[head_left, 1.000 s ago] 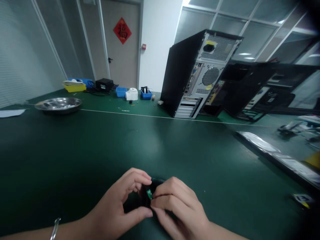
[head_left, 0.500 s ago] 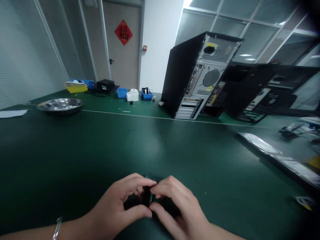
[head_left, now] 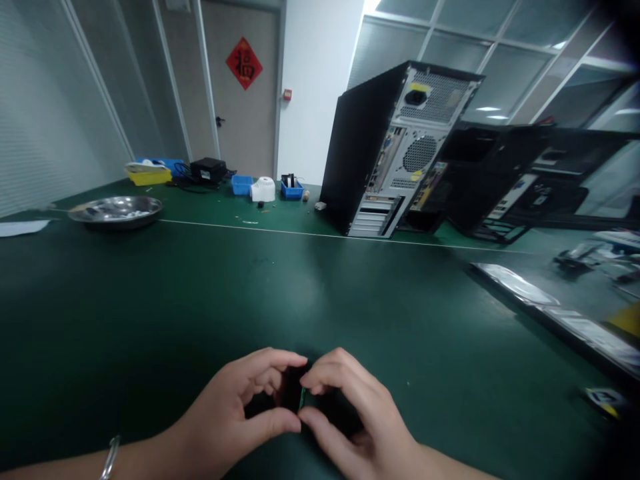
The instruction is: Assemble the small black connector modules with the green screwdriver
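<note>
A thin green piece (head_left: pixel 302 399) is low in the middle of the view, in the small space between the two hands, above the bench (head_left: pixel 280 293). We see it almost from its edge, so it looks like a little green strip. The right hand (head_left: pixel 357 410) pinches it, with a fingertip near its top and the thumb near its bottom. The left hand (head_left: pixel 237 410) is bent like the letter C, with its finger and thumb tips close to the green piece. Inside that curve it is very dark, so I cannot tell if the left hand holds something too. A shiny bracelet (head_left: pixel 110 459) is around the left wrist. The bench is dark green, and a thin white line (head_left: pixel 240 227) runs across it. Far to the left is a round metal dish (head_left: pixel 120 219) with small pale bits in it, and a white sheet (head_left: pixel 23 229) is near it. At the back are a yellow tray (head_left: pixel 150 178), a black box (head_left: pixel 209 169) and a white thing (head_left: pixel 263 190) between two small blue boxes (head_left: pixel 242 186). A big black computer case (head_left: pixel 360 147) stands to the right of them. Behind the bench, a red sign (head_left: pixel 244 63) hangs on a door (head_left: pixel 250 127).
</note>
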{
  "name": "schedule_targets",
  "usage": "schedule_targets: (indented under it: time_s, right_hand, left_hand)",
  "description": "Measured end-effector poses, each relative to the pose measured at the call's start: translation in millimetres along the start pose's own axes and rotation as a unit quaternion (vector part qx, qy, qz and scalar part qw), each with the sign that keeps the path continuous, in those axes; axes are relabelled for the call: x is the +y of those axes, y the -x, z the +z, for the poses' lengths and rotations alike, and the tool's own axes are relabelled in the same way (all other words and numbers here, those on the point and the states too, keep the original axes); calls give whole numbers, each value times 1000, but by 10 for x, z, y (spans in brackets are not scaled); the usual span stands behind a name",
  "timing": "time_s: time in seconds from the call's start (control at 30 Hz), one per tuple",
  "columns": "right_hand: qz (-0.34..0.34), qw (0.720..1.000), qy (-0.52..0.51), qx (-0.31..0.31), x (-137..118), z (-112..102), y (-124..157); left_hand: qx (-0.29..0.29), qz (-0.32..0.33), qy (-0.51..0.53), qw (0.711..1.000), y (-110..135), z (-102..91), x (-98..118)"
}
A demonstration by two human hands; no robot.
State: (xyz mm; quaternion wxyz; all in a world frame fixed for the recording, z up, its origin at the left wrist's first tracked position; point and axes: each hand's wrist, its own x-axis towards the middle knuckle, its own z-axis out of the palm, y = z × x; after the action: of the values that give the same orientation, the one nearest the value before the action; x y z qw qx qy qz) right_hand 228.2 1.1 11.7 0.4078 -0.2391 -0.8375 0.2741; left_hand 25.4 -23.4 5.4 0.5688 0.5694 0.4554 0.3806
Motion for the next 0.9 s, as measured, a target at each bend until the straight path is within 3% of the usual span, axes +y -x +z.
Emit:
schedule_targets:
  time_s: [0.23,0.9]
  right_hand:
    - [27,999,14,-11,20,4,22]
    - [27,999,-16,-9,40,-2,14]
  left_hand:
    - [9,18,-20,1000,-25,-18,3]
    - [-18,-42,54,998,-42,0,29]
